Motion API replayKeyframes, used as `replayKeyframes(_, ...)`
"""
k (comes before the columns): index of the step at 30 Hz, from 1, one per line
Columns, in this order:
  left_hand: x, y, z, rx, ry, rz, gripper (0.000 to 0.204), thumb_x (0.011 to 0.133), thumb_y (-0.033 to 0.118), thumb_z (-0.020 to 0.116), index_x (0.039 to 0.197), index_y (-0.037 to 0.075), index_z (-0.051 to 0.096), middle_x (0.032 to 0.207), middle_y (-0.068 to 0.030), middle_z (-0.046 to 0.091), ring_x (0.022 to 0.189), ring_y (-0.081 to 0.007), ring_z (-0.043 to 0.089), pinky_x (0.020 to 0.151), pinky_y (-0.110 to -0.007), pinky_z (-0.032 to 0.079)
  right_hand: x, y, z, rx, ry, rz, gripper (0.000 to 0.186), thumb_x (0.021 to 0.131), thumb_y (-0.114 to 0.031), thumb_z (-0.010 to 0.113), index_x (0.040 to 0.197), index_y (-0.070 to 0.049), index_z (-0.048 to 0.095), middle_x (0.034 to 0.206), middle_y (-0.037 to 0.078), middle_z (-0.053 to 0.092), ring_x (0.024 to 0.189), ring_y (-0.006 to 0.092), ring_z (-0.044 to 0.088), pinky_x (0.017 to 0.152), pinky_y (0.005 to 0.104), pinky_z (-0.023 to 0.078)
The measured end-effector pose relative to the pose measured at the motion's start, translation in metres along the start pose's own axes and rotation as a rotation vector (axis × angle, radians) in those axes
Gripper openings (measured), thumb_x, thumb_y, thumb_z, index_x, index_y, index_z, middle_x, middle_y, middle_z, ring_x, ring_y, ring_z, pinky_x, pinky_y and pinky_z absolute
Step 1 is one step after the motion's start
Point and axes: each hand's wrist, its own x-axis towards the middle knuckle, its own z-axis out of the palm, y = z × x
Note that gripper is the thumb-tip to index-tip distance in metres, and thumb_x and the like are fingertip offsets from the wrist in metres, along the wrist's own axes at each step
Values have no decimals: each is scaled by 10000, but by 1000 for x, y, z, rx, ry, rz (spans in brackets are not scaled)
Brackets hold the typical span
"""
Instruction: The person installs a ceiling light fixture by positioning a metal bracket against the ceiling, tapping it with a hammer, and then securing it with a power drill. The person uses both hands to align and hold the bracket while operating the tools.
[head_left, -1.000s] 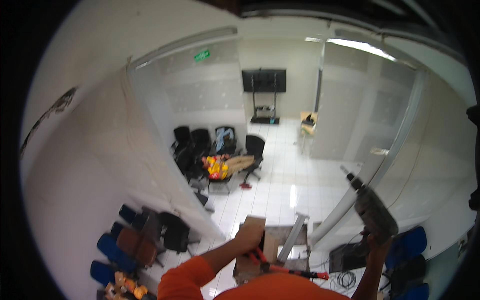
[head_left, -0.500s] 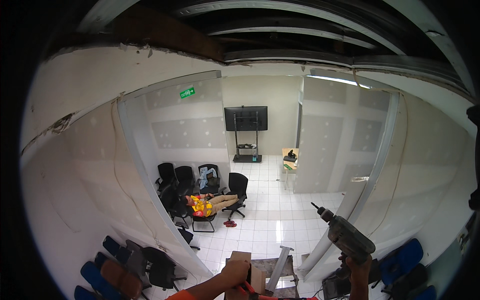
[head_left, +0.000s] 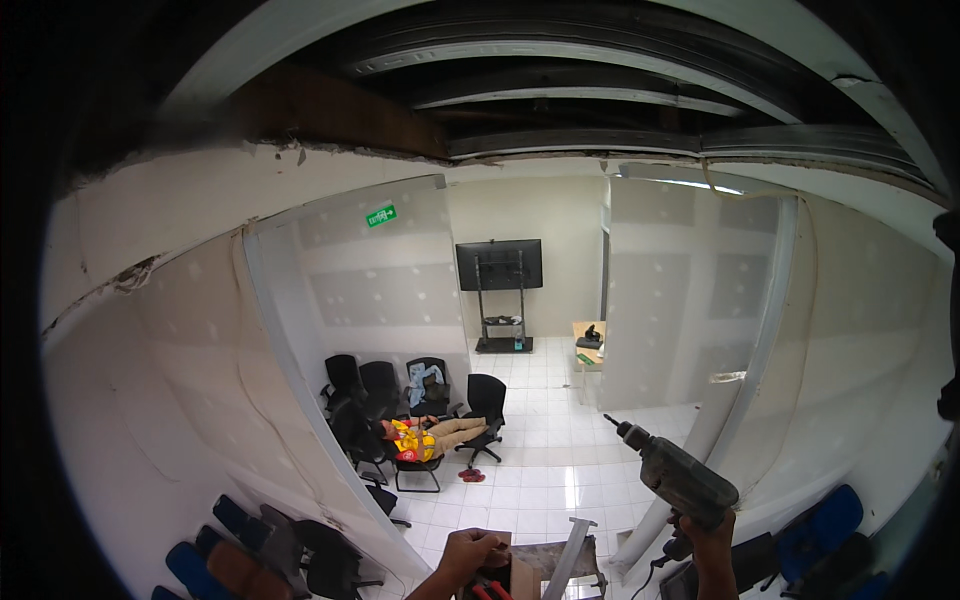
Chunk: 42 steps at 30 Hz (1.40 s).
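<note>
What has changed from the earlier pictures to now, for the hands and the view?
The view tilted upward, so both hands sank toward the lower edge. The right hand keeps holding the grey corded power drill. The left hand stays at the cardboard box with the red-handled tool.

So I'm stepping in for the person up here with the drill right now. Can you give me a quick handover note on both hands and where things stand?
Right hand: gripping the power drill, bit pointing up and left, in free air, touching nothing.
Left hand: resting on a cardboard box at the lower edge, beside red-handled pliers.
A metal stud stands just right of the box.
Done: nothing I can confirm from this view.
Left: the drill is not yet against the drywall partition or the open ceiling framing.
</note>
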Motion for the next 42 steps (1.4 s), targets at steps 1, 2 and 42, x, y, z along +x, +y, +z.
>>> replayKeyframes(1, 2, 3, 4, -19, -23, 37, 218, 929, 110, 637, 1024, -86, 643, 903, -179, 724, 721, -248, 742, 689, -335, 635, 5, -1, 4, 14, -16, -30, 399, 772, 25, 712, 1159, 64, 625, 921, 131, 727, 802, 213, 735, 679, 296, 593)
replayKeyframes(2, 5, 8, 9, -35, -27, 45, 210, 933, 105, 626, 1015, -88, 636, 897, -178, 720, 727, -255, 742, 696, -343, 637, 8, -2, 8, 7, -17, -33, 402, 772, 24, 715, 1161, 66, 623, 926, 134, 727, 806, 214, 736, 677, 298, 596)
replayKeyframes(42, 40, 264, 151, -662, -697, 574, 158, 1020, 183, 597, 1077, 42, 640, 1050, -142, 700, 1021, -253, 689, 989, -421, 554, 64, 5, 57, -185, -61, -442, 815, 681, -61, 901, 1376, 63, 492, 1334, 194, 590, 1212, 285, 613, 1040, 386, 496)
